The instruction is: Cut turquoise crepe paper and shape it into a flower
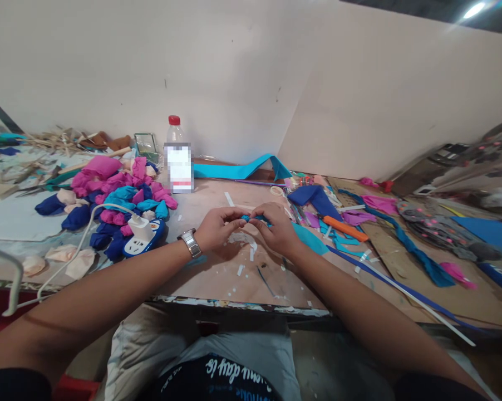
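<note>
1. Left hand (pixel 217 227) and right hand (pixel 276 227) meet over the bench (pixel 217 278), fingers (pixel 239 218) pinching a small teal fabric piece (pixel 247 218) between them.
2. Nearby: white power strip (pixel 144 236), a pile of pink and blue fabric rolls (pixel 117 200), and an orange cutter (pixel 345 228).
3. The bottle (pixel 175 133) label is blurred, unreadable.

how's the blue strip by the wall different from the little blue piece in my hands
The long turquoise strip lies flat and stretched out along the wall, one end folded up, untouched. The small turquoise piece is far shorter, bunched up, and pinched between the left hand and the right hand above the wooden table, mostly hidden by fingers. Both look like the same turquoise material.
</note>
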The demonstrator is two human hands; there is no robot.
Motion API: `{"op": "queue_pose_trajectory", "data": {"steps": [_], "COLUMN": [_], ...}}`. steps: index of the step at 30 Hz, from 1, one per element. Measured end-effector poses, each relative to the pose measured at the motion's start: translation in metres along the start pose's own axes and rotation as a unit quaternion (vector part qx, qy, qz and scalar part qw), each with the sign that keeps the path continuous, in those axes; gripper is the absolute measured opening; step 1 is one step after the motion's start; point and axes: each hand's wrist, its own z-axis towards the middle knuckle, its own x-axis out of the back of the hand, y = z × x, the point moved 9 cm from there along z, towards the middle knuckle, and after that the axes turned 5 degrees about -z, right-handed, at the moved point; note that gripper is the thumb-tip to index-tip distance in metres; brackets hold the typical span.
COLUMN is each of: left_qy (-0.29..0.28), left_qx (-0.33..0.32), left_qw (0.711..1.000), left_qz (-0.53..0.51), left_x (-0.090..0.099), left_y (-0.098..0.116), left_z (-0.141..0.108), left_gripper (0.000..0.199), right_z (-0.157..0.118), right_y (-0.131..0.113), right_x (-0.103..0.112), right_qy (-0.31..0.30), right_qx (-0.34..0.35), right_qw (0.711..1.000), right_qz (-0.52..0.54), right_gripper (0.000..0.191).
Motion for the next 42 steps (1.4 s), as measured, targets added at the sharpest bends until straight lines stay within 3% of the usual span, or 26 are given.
{"op": "queue_pose_trajectory", "data": {"steps": [8,11,18,32,42], "left_qy": [0.014,0.031,0.029,0.002,0.043], "left_qx": [0.012,0.020,-0.002,0.012,0.037], "left_qw": [0.998,0.997,0.999,0.998,0.997], "left_qz": [-0.056,-0.065,-0.022,-0.059,-0.047], "left_x": [0.000,0.002,0.004,-0.002,0.007], "left_y": [-0.007,-0.010,-0.003,0.002,-0.007], "left_z": [0.000,0.000,0.001,0.003,0.004], "left_gripper": [0.040,0.033,0.028,0.040,0.045], "right_z": [0.000,0.000,-0.001,0.000,0.000], "right_y": [0.000,-0.001,0.001,0.002,-0.010], "right_x": [0.003,0.003,0.004,0.005,0.012], "right_qy": [0.025,0.019,0.030,0.035,0.034], "right_qx": [0.004,0.004,-0.002,-0.019,0.012], "right_qw": [1.000,1.000,0.999,0.999,0.999], "right_qz": [0.007,0.010,0.009,0.033,0.034], "right_gripper": [0.028,0.028,0.030,0.036,0.024]}}
